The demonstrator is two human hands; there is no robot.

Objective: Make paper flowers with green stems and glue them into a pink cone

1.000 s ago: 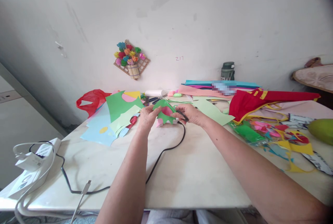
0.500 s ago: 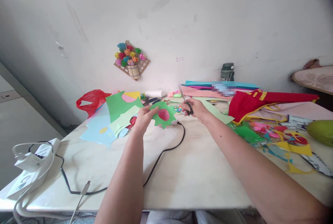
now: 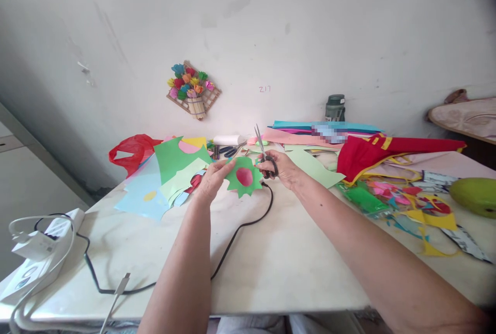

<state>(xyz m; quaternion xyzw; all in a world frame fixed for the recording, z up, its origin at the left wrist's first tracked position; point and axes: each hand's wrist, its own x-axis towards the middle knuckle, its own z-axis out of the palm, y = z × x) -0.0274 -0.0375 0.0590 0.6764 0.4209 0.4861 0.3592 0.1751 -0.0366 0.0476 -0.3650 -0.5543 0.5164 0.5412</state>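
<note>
- Scissors point(image 3: 268, 159) are now pointing upward just right of the green paper cutout point(image 3: 244, 191); half a second ago they were standing farther off to its right, and a second ago they were meeting its edge.
- Also shifting is the cutout, which is now turning its pinkish-red centre more squarely toward the viewer.
- Both hands are staying apart: the left hand point(image 3: 214, 179) is pinching the cutout's upper left edge between thumb and fingers, while the right hand point(image 3: 284, 167) is gripping the scissors by their dark handles.
- Jagged points are running around the cutout's rim, and the left hand is keeping it above the middle of the desk point(image 3: 310, 251).
- Near its lower right edge, a black cable point(image 3: 236, 233) is starting and curving down across the desk.
- Left of the hands, a dark green sheet point(image 3: 166, 163), pale green papers point(image 3: 182, 181) and a light blue sheet point(image 3: 135, 200) are overlapping, with a red plastic bag point(image 3: 134, 148) lying behind them.
- Over on the right, a red cloth point(image 3: 364, 155) with yellow trim is lying behind a green packet point(image 3: 360, 197) and yellow scraps point(image 3: 439, 218).
</note>
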